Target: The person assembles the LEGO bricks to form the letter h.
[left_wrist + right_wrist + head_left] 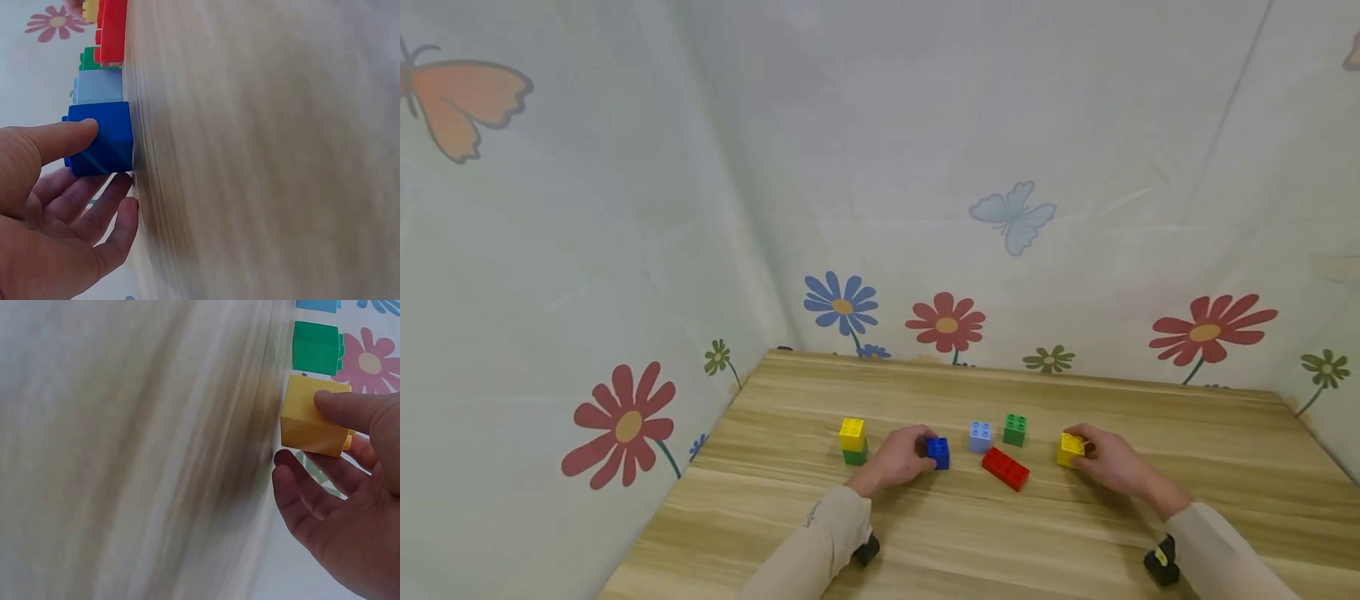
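A dark blue toy brick (937, 453) stands studs up on the table, pinched between the thumb and fingers of my left hand (901, 457). In the left wrist view, the thumb lies flat on the near side of that blue brick (109, 140). My right hand (1114, 460) pinches a yellow brick (1070, 450) at the right of the group; the right wrist view shows its thumb on the near face of the yellow brick (312, 419). Between the hands are a light blue brick (980, 437), a green brick (1015, 430) and a longer red brick (1006, 469), lying at a slant.
Left of my left hand, a yellow brick (852, 433) is stacked on a green brick (854, 457). The wooden table (970, 542) ends at a pale curtain (880, 167) printed with flowers and butterflies. Dark wrist devices show under both sleeves.
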Demonstrator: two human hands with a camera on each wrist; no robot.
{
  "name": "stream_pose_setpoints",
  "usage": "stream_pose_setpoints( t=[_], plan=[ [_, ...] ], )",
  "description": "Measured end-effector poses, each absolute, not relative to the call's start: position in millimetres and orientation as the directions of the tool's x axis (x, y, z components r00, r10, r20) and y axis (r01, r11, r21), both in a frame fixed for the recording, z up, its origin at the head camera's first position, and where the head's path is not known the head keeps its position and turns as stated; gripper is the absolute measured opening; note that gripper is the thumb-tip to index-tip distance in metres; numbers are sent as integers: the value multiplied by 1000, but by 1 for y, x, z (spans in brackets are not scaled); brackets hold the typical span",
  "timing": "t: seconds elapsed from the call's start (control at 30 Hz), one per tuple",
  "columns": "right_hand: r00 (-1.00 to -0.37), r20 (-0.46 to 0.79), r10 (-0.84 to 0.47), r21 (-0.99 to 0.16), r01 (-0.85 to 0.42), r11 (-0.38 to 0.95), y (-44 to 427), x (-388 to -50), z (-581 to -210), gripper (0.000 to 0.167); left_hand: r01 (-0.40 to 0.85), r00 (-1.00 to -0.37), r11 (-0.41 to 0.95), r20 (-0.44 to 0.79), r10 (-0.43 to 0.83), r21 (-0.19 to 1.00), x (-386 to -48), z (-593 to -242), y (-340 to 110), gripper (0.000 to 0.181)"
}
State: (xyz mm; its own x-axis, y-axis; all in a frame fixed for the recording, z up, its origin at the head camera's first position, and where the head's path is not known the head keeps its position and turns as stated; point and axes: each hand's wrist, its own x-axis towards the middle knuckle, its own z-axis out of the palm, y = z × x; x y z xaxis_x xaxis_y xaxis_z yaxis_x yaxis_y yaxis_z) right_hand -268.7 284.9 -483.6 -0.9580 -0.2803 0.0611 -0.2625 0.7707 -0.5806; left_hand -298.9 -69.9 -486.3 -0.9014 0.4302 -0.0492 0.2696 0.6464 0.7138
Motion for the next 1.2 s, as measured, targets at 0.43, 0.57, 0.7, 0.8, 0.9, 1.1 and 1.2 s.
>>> stream_pose_setpoints(
  t=[0.43, 0.57, 0.7, 0.8, 0.9, 1.1, 1.2],
  plan=[
    [-942, 109, -317, -610, -316, 727, 268, -260, -466, 39, 264, -889, 598, -48, 455, 757, -301, -489, -75, 31],
    [-926, 137, -353, -610, -360, 706, 258, -259, -458, 40, 257, -888, 596, -58, 457, 760, -302, -489, -75, 32],
    [-907, 173, -384, -603, -406, 687, 244, -259, -450, 41, 257, -883, 592, -62, 465, 764, -303, -488, -75, 31],
    [-896, 186, -404, -600, -429, 675, 233, -259, -447, 41, 258, -881, 591, -64, 468, 764, -303, -489, -76, 31],
    [-887, 197, -418, -599, -446, 665, 222, -260, -445, 43, 266, -879, 585, -56, 473, 766, -304, -491, -76, 31],
    [-878, 212, -429, -624, -459, 632, 199, -263, -439, 45, 277, -883, 587, -40, 468, 761, -306, -492, -77, 32],
    [-874, 206, -440, -642, -460, 613, 189, -263, -436, 45, 268, -888, 589, -41, 457, 762, -305, -493, -76, 32]
  ],
)
